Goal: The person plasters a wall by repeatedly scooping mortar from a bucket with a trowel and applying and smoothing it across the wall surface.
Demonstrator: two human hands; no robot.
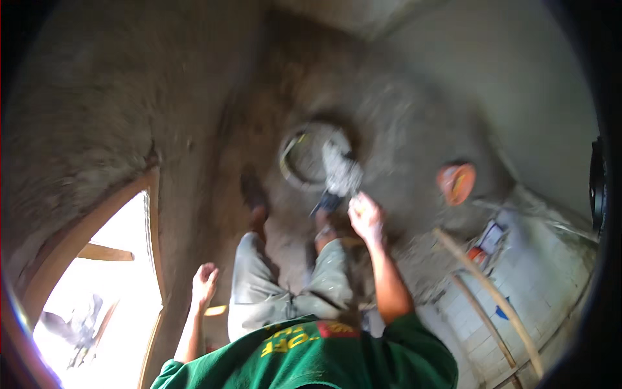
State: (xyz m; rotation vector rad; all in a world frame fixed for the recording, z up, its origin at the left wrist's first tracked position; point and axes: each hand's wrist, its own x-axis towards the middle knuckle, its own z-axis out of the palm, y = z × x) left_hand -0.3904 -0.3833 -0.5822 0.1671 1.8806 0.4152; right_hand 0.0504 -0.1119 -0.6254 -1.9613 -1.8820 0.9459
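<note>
My right hand (366,217) is closed round the handle of a trowel, its grip mostly hidden by my fingers. Wet grey mortar (341,170) lies heaped on the blade, blurred by motion, over the right rim of a round shallow basin (287,170). This basin stands on the floor just beyond my feet. Down at my left side, my left hand (205,283) hangs away from the basin with its fingers curled in loosely, and nothing shows in it.
An orange bucket-like container (456,183) stands on the floor to the right. Wooden poles (495,295) lean at the lower right, near a white tiled surface (551,272). On the left is a bright wood-framed opening (103,285) in a rough wall (97,110).
</note>
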